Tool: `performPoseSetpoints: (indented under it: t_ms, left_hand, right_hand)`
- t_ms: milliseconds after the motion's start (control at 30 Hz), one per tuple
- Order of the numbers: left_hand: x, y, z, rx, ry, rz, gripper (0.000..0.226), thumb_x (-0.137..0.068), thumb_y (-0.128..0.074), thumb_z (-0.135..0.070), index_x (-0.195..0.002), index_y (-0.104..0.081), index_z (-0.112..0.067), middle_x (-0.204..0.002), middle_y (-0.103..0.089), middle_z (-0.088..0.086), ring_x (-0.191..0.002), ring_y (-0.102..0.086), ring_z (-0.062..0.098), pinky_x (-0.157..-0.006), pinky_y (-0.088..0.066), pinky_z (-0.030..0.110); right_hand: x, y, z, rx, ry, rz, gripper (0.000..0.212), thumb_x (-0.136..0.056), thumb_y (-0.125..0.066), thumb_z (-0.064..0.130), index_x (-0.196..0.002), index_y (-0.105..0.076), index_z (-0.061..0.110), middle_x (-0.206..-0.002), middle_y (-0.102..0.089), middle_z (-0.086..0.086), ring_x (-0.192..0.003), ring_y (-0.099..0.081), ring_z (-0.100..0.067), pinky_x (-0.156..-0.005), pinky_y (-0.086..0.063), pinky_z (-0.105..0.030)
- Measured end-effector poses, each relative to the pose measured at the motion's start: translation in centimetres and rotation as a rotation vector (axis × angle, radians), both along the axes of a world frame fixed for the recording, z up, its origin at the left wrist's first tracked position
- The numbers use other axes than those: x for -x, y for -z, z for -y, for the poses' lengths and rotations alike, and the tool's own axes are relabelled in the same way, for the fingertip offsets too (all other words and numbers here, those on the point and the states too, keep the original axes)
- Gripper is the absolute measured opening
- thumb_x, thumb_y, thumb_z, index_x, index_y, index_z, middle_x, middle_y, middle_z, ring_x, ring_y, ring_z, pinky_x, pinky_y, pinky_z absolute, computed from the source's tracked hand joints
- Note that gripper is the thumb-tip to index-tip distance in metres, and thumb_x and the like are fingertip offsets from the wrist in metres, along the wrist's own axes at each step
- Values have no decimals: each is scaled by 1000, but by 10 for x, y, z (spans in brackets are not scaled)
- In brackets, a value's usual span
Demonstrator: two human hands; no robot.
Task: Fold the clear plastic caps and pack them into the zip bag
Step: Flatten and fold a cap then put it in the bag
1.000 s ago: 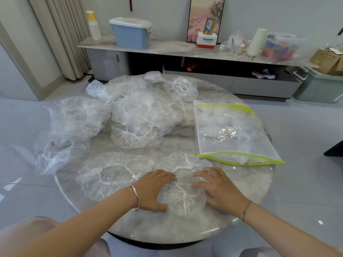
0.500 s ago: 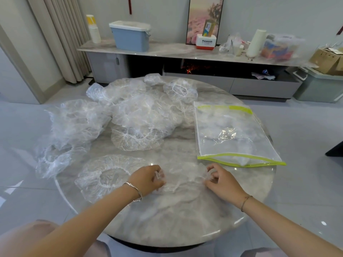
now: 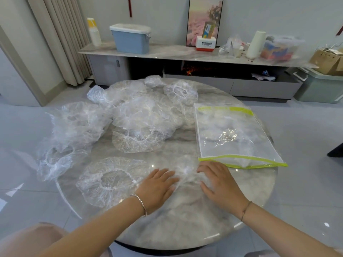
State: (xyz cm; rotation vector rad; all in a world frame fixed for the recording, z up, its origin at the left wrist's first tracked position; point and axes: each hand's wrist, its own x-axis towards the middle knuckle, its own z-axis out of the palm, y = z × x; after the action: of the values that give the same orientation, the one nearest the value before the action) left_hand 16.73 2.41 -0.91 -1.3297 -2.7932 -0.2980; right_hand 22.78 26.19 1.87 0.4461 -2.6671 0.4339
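So both are flat with fingers straight: left hand (image 3: 157,186) and right hand (image 3: 220,184) press a clear plastic cap (image 3: 185,173) onto the table (image 3: 176,230), just beside the zip bag (image 3: 232,134). It looks feather-light, floppy and slippery, so I'd pinch the elastic rim.

The left hand (image 3: 157,188) and right hand (image 3: 220,184) are lying flat over a cap (image 3: 185,175) at six o'clock on the table (image 3: 185,229), covering both its ends. The clear film between them is melting into the marble, so its outline is not showing. At three o'clock, the zip bag (image 3: 232,134) is blurring its contents into white. From nine to twelve o'clock, the heaped caps (image 3: 141,115) are overlapping beyond counting. Both forearms are running off the bottom edge.
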Motion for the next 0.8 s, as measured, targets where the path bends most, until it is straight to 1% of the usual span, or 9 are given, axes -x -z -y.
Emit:
performPoseSetpoints:
  t_ms: [100,200,300,400,500,567,667,733,800]
  left_hand:
    - [1,-5,2,37,24,-21,55,-100,-14,-37,-108,-68,-29,-104,-68,-12,-88,-65,8,-79,-51,20]
    - [-4,-17,-2,56,23,-89,47,-88,-26,-34,-89,-72,-26,-74,-66,-11,-63,-62,10,-56,-46,19]
    - [-13,-27,-7,30,-4,-47,51,-96,-19,-36,-112,-64,-19,-96,-66,2,-89,-61,22,-74,-42,27]
    - [-14,-38,-8,-52,57,-36,27,-87,-60,-24,-114,-64,-22,-98,-66,-1,-92,-62,19,-77,-45,26]
    - [-1,-15,-1,-6,80,-119,53,-67,-75,-12,-117,-63,-25,-116,-64,-4,-108,-61,19,-89,-51,31]
    - [0,-9,3,67,124,-40,51,-81,-55,-15,-131,-53,-24,-136,-52,-2,-128,-47,22,-104,-41,42]
    - [-1,-6,5,77,99,214,65,-85,-6,-43,-146,-27,-33,-154,-23,-12,-143,-14,9,-115,0,22]
    - [-1,-8,3,12,57,342,60,-89,-7,-47,-144,-29,-37,-153,-23,-16,-142,-13,4,-110,4,15]
    - [-1,-17,2,-98,36,418,60,-90,-11,-54,-138,-41,-36,-147,-36,-16,-136,-25,2,-107,-4,9]
  right_hand:
    - [-7,8,3,-55,-122,114,28,-85,-52,35,-111,-57,25,-116,-56,9,-107,-49,-10,-98,-27,-22]
    - [-12,17,1,-261,-262,184,36,-84,-52,40,-116,-56,25,-120,-57,8,-106,-51,-11,-100,-28,-24]
    - [-13,18,-2,-328,-288,176,33,-84,-50,38,-113,-57,24,-121,-58,6,-105,-56,-12,-101,-28,-24]
    - [-14,14,0,-355,-279,97,36,-82,-51,37,-115,-55,22,-123,-58,4,-110,-55,-14,-105,-27,-28]
    - [-17,15,7,-425,-393,-6,35,-86,-52,33,-119,-57,23,-127,-57,2,-116,-51,-16,-107,-29,-31]
    - [-18,20,11,-464,-483,-87,29,-90,-52,28,-118,-60,25,-129,-59,2,-118,-52,-16,-107,-32,-32]
    - [-15,23,20,-401,-518,-121,20,-96,-48,23,-104,-66,24,-119,-65,3,-113,-57,-14,-102,-36,-28]
    - [-13,22,23,-303,-466,-70,29,-99,-41,28,-90,-69,23,-105,-68,7,-102,-59,-11,-96,-38,-24]
    - [-14,13,29,-40,-321,115,26,-95,-46,31,-84,-69,24,-94,-69,11,-90,-61,-8,-86,-41,-20]
